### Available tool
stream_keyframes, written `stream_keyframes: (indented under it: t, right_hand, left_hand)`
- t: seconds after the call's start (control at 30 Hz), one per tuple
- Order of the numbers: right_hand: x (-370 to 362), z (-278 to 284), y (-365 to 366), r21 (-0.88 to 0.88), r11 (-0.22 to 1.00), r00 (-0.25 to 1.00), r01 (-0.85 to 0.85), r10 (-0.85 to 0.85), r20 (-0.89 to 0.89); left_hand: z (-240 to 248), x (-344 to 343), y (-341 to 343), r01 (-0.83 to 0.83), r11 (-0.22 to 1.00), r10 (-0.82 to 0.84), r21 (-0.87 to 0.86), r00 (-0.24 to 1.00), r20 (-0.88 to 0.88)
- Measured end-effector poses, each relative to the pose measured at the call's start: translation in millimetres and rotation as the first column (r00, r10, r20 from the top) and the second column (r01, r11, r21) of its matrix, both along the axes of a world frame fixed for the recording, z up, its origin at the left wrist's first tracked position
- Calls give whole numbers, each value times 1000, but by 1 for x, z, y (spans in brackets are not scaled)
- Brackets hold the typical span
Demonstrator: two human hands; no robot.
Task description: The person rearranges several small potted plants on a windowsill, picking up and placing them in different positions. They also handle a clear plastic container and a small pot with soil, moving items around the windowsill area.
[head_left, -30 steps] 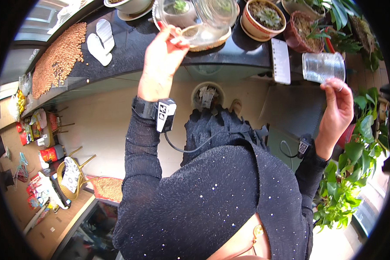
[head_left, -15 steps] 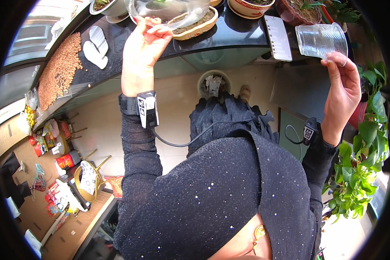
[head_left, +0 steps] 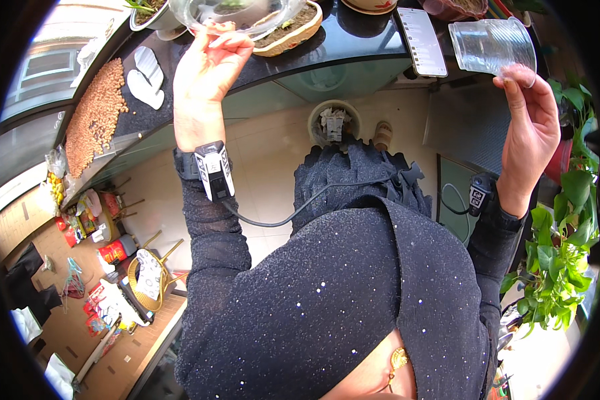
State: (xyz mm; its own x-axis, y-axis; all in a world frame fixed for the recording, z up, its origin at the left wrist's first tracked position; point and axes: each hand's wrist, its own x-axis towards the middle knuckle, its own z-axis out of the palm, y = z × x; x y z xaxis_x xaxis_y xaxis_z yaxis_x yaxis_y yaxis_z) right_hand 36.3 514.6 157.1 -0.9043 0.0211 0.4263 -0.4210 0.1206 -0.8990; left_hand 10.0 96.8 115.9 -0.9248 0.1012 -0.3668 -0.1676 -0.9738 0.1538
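Note:
My left hand (head_left: pixel 203 83) is raised over the far counter, its thumb and fingers pinching the rim of a clear, round plastic bowl (head_left: pixel 288 15) that runs out of the top of the picture. Through and beside the bowl shows an oblong planter (head_left: pixel 293 41) with soil and a small green sprout. On the right, my right hand (head_left: pixel 532 127) grips a clear ribbed plastic cup (head_left: pixel 490 45) by its edge. The cup lies on its side in the air, and nothing shows inside it.
A phone (head_left: pixel 422 43) lies on the dark counter (head_left: pixel 353 33) between the hands. White gloves or insoles (head_left: pixel 147 79) and a spread of brown pellets (head_left: pixel 97 117) are at the left. Leafy plants (head_left: pixel 560 247) hang at the right. A bin (head_left: pixel 333 120) stands below.
The whole view has shifted a little. My left hand and the bowl have moved slightly left; my right hand still holds the cup in nearly the same place.

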Motion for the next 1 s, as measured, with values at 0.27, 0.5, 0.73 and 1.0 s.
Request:
stream_keyframes:
  t: [0.27, 0.5, 0.73, 1.0]
  right_hand:
    - [2, -2, 4, 0, 1000, 1000, -23, 23, -7]
    - [3, -2, 3, -9, 1000, 1000, -2, 2, 16]
    - [7, 1, 0, -37, 999, 999, -1, 2, 47]
    - [8, 0, 2, -63, 998, 998, -22, 25, 52]
  left_hand:
    - [1, 1, 3, -6, 999, 6, 49, 1000, 5]
    - [-2, 2, 9, 5, 987, -4, 162, 1000, -9]
    - [-4, 4, 20, -111, 985, 110, 135, 994, 15]
    - [-6, 10, 18, -120, 984, 118, 132, 993, 21]
